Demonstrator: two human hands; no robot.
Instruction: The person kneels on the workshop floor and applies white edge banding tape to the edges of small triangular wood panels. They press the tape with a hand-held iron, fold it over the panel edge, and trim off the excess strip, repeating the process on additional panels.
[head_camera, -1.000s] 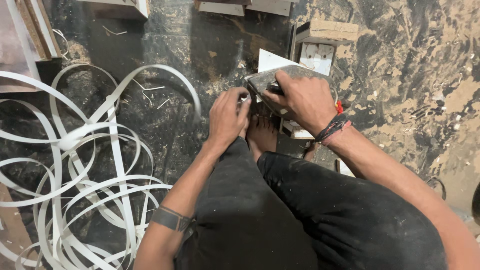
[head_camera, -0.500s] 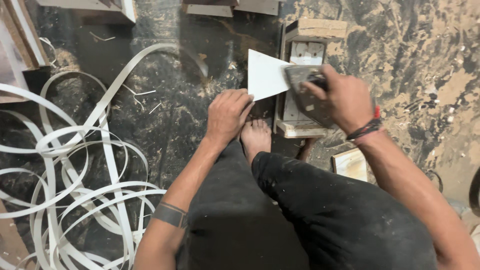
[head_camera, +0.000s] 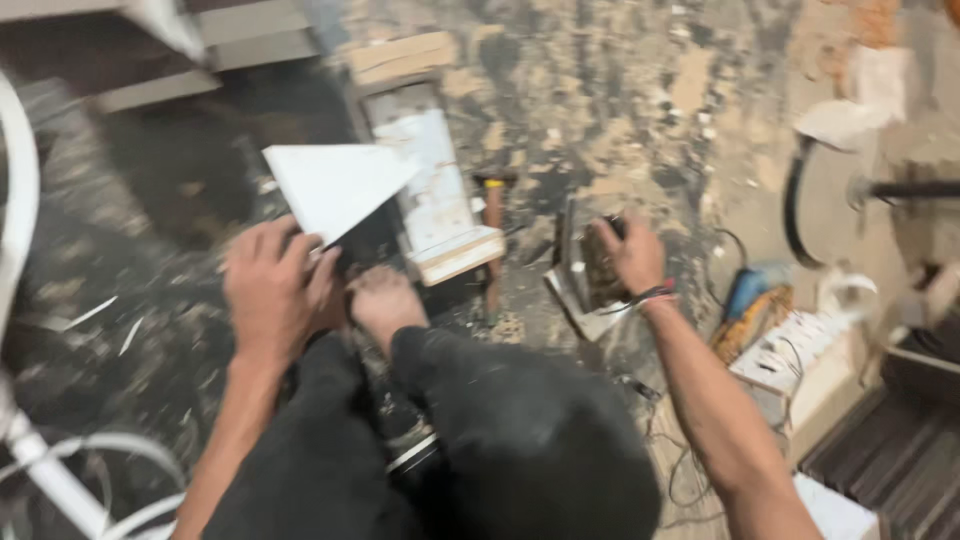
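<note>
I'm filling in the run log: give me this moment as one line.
left hand: holds white triangular panel | right hand: on dark block on floor | hammer between, untouched

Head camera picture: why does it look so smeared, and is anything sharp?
Head view: motion blur smears the whole frame; the white triangular board in the left hand keeps fairly clear edges, while the right hand and the grey block-like tool blur; light is dim and even, without glare.

Dusty, paint-splashed floor (head_camera: 640, 90): white power strip (head_camera: 800, 352) at four o'clock, hammer (head_camera: 492, 225) near centre, white banding strips (head_camera: 60, 470) at eight o'clock.
</note>
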